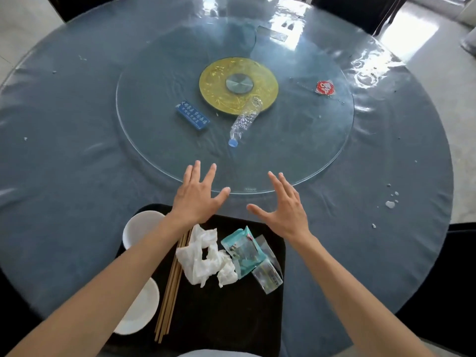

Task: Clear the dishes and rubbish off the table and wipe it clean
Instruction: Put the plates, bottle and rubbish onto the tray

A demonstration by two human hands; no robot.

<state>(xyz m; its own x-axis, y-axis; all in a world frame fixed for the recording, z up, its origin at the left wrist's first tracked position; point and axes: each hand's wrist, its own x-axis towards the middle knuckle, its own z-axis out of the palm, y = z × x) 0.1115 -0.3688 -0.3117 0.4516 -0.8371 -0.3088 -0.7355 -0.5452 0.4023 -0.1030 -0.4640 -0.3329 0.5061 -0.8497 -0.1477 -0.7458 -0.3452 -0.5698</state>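
Nearest the camera, a black rectangular tray [231,318] sat at the near edge of the round table covered in grey cloth under clear plastic [64,155]. On the tray lay two white round dishes [140,309] at its left side, a bundle of wooden chopsticks [168,295] just right of them, crumpled white tissues [203,258] in the middle, and torn teal and clear plastic wrappers [247,256] to the right. Both bare forearms reached forward over the tray. Left hand [197,199] and right hand [283,210] hovered apart at the near rim of the clear glass turntable [296,150], fingers spread and straight, gripping nothing. Farther off on the turntable, a crushed clear plastic bottle with a blue cap [244,121] lay on its side, partly over the yellow centre disc [238,85]. A blue rectangular sign with white lettering [192,115] lay to its left, and a red and white round wrapper [325,88] sat well to the right. White droplets [390,203] spotted the table's right side.
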